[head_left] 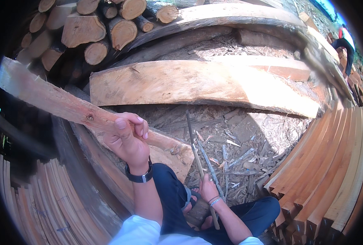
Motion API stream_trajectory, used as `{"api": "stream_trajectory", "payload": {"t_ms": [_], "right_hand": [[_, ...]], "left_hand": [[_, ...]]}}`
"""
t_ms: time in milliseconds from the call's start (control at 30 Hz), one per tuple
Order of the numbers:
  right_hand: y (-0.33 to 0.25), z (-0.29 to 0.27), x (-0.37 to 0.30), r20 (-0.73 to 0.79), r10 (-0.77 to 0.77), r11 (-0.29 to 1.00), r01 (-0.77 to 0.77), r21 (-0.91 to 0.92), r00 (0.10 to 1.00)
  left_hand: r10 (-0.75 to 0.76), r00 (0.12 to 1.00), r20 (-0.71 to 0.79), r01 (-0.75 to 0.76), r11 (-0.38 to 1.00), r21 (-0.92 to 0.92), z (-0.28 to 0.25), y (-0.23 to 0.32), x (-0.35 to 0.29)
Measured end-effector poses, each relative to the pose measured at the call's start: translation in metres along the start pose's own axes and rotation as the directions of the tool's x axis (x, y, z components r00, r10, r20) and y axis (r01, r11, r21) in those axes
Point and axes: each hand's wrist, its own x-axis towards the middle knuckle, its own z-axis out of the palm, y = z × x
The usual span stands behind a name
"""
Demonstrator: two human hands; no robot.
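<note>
A long, rough-sawn wooden board [63, 102] slants from the upper left down to the middle, with a dark knot on its face. My left hand [130, 141] is closed around its edge, thumb on the near face and fingers curled over. A dark watch band circles that wrist. Lower down, my right hand [208, 188] is wrapped round a thin, long tool [196, 157] with a pale wooden shaft and a narrow dark upper end; its exact kind is unclear. The tool stands nearly upright between my bent legs, apart from the board.
A thick slab [169, 83] lies across the front. Cut logs [124, 32] are piled at the far left. Stacks of sawn boards flank me on the right [324, 163] and left [52, 200]. Bark and wood chips [246, 143] litter the ground. Another person [345, 47] stands far right.
</note>
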Motion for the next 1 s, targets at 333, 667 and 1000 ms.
{"api": "stream_trajectory", "payload": {"t_ms": [333,667,1000], "right_hand": [[-0.015,-0.03,0.021,-0.049,-0.091,0.984,0.097,0.147,0.995],[0.003,0.008,-0.01,0.24,-0.046,0.998,0.054,-0.027,0.97],[0.008,0.015,-0.003,0.234,-0.011,0.997,0.03,-0.078,0.972]], "left_hand": [[-0.049,0.999,0.002,0.048,0.997,0.06,0.0,0.002,0.014],[-0.079,0.993,0.091,0.08,0.997,-0.008,0.026,-0.019,0.046],[-0.04,0.999,0.026,0.04,0.999,0.029,0.012,-0.021,0.035]]}}
